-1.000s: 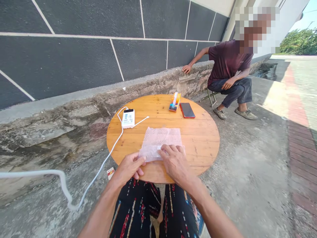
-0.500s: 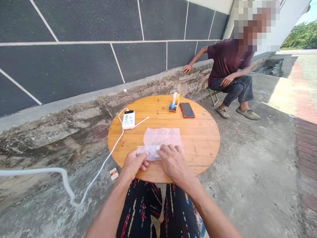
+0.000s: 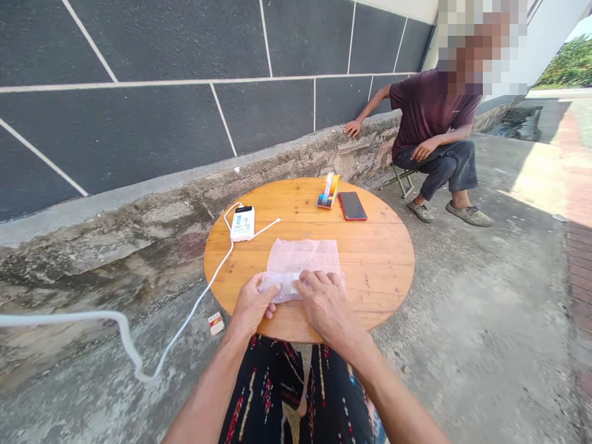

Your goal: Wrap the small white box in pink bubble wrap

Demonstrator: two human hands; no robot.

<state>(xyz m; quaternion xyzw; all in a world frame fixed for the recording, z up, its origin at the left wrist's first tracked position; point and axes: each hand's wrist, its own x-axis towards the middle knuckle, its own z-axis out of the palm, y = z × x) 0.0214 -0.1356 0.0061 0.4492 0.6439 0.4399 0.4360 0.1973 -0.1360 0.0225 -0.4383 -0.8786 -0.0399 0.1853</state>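
Observation:
A sheet of pinkish clear bubble wrap (image 3: pixel 305 254) lies on the round wooden table (image 3: pixel 379 271), its near part folded over into a thick flat roll. What the roll holds inside cannot be made out. My left hand (image 3: pixel 254 302) grips the left end of the roll, thumb on top and fingers curled beneath. My right hand (image 3: pixel 326 302) is closed over the right part, fingertips bent and pressing on the fold. Beyond the sheet, the far side of the table carries a tape dispenser (image 3: pixel 328 191) in yellow and blue, beside a red-edged phone (image 3: pixel 352 206).
A white power bank (image 3: pixel 243 224) with a white cable (image 3: pixel 198 299) sits at the table's left. A small box (image 3: pixel 216 323) lies on the ground. Another person (image 3: pixel 430 123) sits on a folding stool (image 3: pixel 401 179) at the right, by the dark wall (image 3: pixel 152 123).
The view has shifted slightly, so everything appears a little further right. Both hands keep their hold on the bubble wrap, the left one's grip barely altered.

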